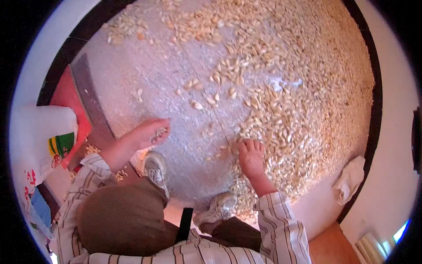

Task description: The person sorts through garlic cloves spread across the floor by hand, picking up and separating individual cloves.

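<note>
Pale garlic cloves (pixel 281 132) lie in a wide spread over the floor, thickest on the right. My left hand (pixel 153 133) is above the floor near my shoe, its fingers curled around a few small garlic cloves that show in the palm. At the near left edge of the spread, my right hand (pixel 252 157) is over the cloves with its fingers bent downward and close together. What its fingertips hold, if anything, is hidden. A few loose cloves (pixel 196 104) are scattered on the dusty floor between and beyond my hands.
My shoes (pixel 156 169) stand on the floor at the edge of the cloves. A white printed sack (pixel 41 136) is at the left, beside a red surface (pixel 70 97). A crumpled whitish cloth (pixel 350 179) lies by the right wall, along a dark skirting (pixel 373 114).
</note>
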The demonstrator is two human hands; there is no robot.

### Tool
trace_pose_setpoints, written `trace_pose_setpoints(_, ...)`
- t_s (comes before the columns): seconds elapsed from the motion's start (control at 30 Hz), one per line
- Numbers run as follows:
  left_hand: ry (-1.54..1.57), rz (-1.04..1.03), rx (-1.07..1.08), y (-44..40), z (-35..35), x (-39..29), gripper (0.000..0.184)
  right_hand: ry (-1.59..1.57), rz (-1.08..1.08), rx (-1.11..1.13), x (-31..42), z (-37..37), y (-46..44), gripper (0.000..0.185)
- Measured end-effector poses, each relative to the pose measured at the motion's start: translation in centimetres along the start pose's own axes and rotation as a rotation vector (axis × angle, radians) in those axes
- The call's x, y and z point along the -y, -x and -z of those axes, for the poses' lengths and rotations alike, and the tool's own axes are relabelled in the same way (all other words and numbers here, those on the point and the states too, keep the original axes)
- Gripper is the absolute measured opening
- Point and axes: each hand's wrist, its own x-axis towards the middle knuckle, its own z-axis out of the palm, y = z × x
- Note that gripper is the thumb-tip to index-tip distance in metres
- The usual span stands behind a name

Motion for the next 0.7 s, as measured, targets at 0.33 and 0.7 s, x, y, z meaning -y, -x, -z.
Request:
trace_pose_setpoints(0.33, 0.022, -0.098, -0.025, 0.8, 3.4, -1.3, 0.029, -0.254, 0.645, 0.122, 4.0, -3.3, -4.0, 0.022)
trace_pose_setpoints(0.7, 0.258, -0.398, -0.331, 1.6, 9.4, -6.7, 0.028, -0.144, 0.114, 0.22, 4.1, 5.2, -15.6, 0.022)
